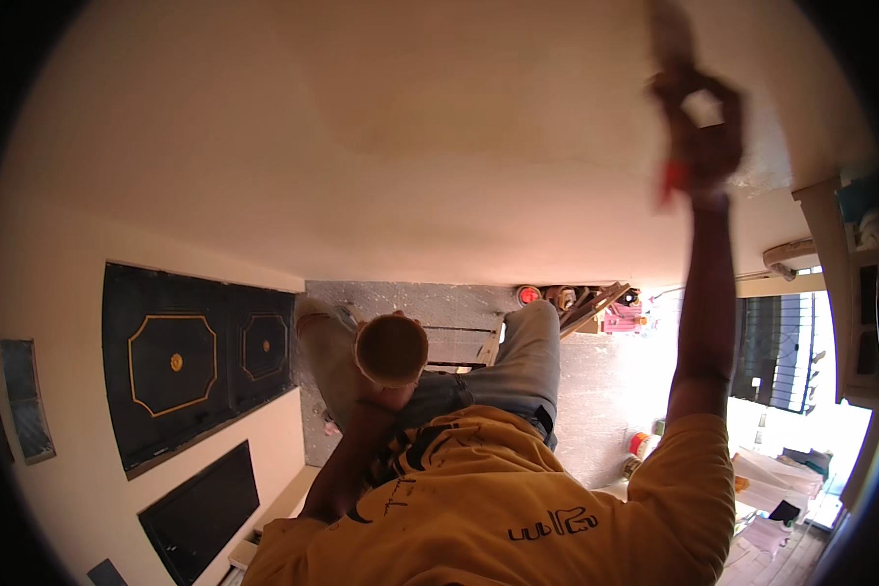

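Observation:
My left hand is closed around a round, open-topped container, held in front of my waist; its inside looks brownish and the contents cannot be made out. My right arm is stretched up toward the large pale surface. At its far right part, my right hand is closed on a red-handled tool. Motion smears the tool's far end, which points away from me, so its kind does not show. A gap of light shows between the fingers. Whether the tool touches the surface is unclear.
Black panelled doors with gold trim and a dark flat screen are at the left. Below me are a wooden frame and a speckled floor. Wooden pieces and a red-topped pot lie beyond my legs.

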`<state>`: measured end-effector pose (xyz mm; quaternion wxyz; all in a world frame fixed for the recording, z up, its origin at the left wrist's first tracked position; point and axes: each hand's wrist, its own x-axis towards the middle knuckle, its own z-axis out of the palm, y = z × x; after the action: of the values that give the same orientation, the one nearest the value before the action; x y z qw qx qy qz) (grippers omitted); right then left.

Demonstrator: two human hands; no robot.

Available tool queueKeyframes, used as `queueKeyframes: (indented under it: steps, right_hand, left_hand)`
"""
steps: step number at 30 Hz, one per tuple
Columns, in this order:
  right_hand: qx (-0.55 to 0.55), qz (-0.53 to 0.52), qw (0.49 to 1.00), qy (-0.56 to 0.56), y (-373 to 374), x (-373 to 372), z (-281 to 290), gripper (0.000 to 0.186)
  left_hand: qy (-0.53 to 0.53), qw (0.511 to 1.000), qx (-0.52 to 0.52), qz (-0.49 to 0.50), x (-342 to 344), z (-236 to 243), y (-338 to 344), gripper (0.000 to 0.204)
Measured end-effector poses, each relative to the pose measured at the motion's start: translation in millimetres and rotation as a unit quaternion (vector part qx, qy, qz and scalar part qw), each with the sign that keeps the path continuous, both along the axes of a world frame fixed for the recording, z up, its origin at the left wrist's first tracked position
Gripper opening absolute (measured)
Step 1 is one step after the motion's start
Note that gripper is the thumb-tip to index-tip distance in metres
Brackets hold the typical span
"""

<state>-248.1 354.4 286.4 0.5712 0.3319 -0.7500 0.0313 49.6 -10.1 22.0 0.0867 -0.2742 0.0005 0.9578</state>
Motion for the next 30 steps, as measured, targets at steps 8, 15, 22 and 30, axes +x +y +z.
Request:
queueKeyframes:
  steps: [8, 15, 22, 30]
  right_hand:
    - [0.066, 0.098, 0.955, -0.271, -13, 53, -211, 0.018]
    - [-0.027, 0.21, 0.931, -0.297, 69, -13, -4, 0.011]
    - [-0.058, 0.212, 0.975, -0.019, 59, 32, 207, 0.014]
    - [0.061, 0.139, 0.988, 0.032, -103, -2, -27, 0.028]
  left_hand:
    - [0.034, 0.997, 0.009, -0.063, 0, 44, -5, 0.063]
    - [0.06, 0.992, 0.051, -0.095, -2, 25, -7, 0.059]
    - [0.089, 0.985, 0.114, -0.095, -3, 33, 16, 0.056]
    - [0.066, 0.994, 0.045, -0.07, 1, 28, 11, 0.06]
